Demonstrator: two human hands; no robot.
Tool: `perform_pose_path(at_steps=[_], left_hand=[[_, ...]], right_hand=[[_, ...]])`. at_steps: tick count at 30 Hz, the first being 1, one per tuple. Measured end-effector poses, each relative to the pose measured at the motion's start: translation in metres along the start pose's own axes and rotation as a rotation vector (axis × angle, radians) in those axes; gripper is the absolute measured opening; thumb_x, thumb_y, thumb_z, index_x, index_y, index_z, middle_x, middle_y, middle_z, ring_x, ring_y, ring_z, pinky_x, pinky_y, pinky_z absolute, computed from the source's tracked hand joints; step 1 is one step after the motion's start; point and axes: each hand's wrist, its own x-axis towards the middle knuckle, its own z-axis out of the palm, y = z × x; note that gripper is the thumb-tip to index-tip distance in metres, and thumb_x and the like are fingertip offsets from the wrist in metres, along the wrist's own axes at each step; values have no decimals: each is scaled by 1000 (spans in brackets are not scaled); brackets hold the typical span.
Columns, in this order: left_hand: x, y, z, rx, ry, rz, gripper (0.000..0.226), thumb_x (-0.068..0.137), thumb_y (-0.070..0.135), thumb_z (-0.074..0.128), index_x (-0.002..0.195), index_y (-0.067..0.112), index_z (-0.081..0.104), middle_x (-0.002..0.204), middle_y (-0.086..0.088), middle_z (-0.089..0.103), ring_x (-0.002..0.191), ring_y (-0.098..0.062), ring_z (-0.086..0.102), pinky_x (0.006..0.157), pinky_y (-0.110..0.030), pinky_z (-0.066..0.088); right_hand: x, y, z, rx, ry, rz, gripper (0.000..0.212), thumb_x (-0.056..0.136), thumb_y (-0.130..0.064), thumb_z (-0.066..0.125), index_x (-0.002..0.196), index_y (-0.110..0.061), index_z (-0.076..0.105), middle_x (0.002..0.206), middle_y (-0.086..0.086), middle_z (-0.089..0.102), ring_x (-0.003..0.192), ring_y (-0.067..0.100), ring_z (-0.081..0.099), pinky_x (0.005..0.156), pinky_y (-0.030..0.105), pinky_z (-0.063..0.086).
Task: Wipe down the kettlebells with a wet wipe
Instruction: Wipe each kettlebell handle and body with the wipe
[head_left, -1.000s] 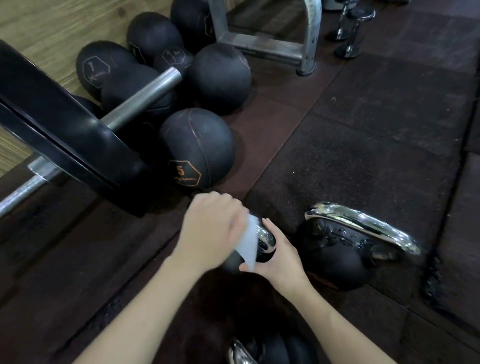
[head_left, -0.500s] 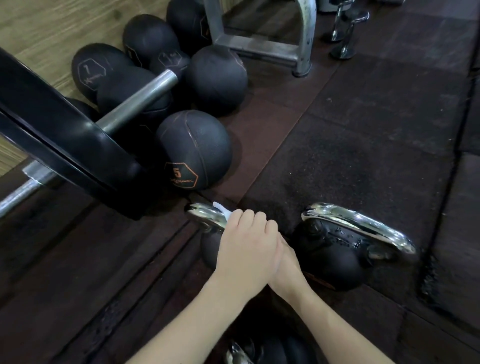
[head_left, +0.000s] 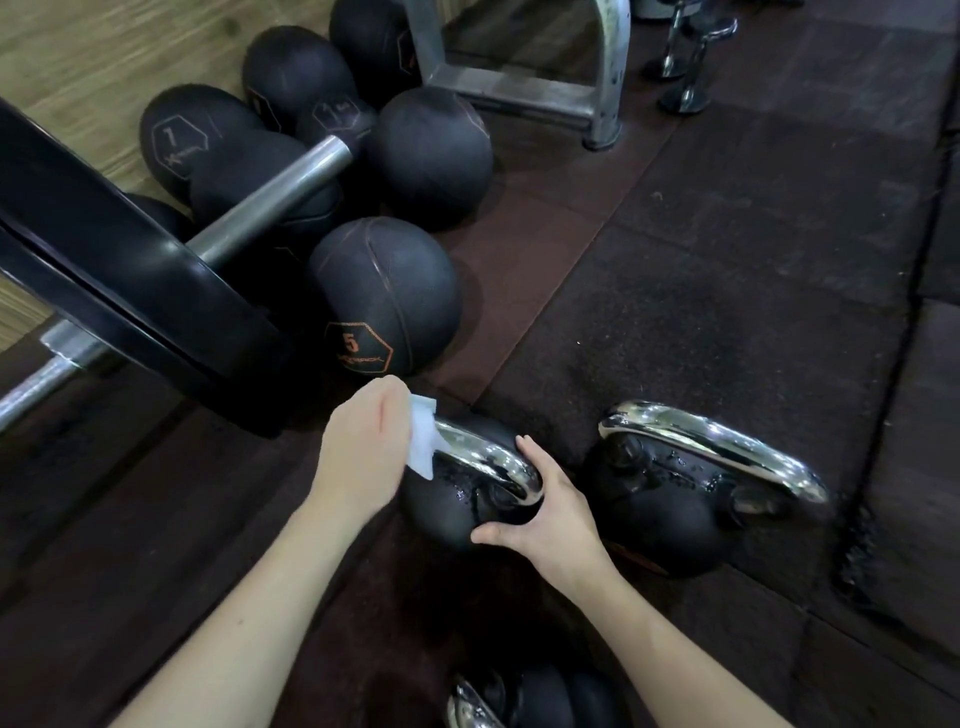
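- Left hand (head_left: 363, 457) pinching the wet wipe (head_left: 423, 441) against the chrome handle (head_left: 488, 462) of the near kettlebell (head_left: 457, 499); right hand (head_left: 550, 509) curled round the handle's other end and the bell's shoulder.
- Could slip — wet beads on chrome and black body, so a loosened right grip might let the bell roll toward the medicine ball (head_left: 384, 296).
- Might miss the second kettlebell (head_left: 670, 488) just beside.
- Dark rubber gym floor (head_left: 727, 291) — barbell (head_left: 270, 200) and plate at left, wooden floor beyond.
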Motion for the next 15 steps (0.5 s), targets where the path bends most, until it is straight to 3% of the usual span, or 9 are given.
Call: perform_pose_path(at_steps=[2,4,5,7,8,10,12,15], left_hand=[[-7,18,5,453,94,235,21,90,23,34,72,17,44,71,-6,50,68,-31,47,64,-46,40],[-16,44,18,712,95,452,21,88,19,43,67,22,40,65,-6,47,63,-30,46,62,-44,34],[-25,53,30,762,64,514,24,89,19,49,65,21,43,64,-6,47,63,-29,46,64,-44,34],[-39,65,50,736,73,607,26,93,23,56,67,19,50,66,-5,47,66,-29,46,69,-46,39],[-44,66,56,725,74,627,27,94,25,57,69,18,53,67,-4,48,68,-29,47,71,-45,42],[-44,62,52,704,70,670,27,95,27,59,71,16,56,69,-3,49,68,-27,47,71,-43,43],[-37,52,40,621,42,714,27,96,27,57,72,16,57,69,-2,49,68,-26,47,70,-42,42],[-20,38,19,579,31,714,29,99,25,44,75,16,58,72,-4,53,69,-30,49,69,-45,40]], right_hand=[[-1,-3,-2,-28,-2,-19,132,43,-42,105,158,-40,40,157,-23,48,141,0,49,122,32,41],[0,-4,-4,-42,-25,-7,125,50,-43,103,158,-38,39,156,-25,47,140,-3,48,120,28,41],[1,-4,-3,-59,-34,13,113,58,-50,97,157,-38,41,153,-26,49,138,-4,48,118,25,41],[0,-5,2,-141,-7,38,81,77,-66,67,148,-32,50,148,-18,56,137,0,52,114,18,39],[1,-3,4,-177,20,29,71,85,-63,56,146,-27,52,147,-12,59,137,6,55,111,14,37],[0,-5,3,-154,40,2,51,99,-30,60,148,-23,53,147,-4,61,136,14,58,109,18,43],[1,-2,-1,-94,24,-48,66,95,-9,70,155,-25,46,151,-4,58,138,16,57,114,29,47],[0,2,-4,-31,-36,-43,121,58,-34,101,160,-33,37,157,-19,49,141,3,50,118,32,44]])
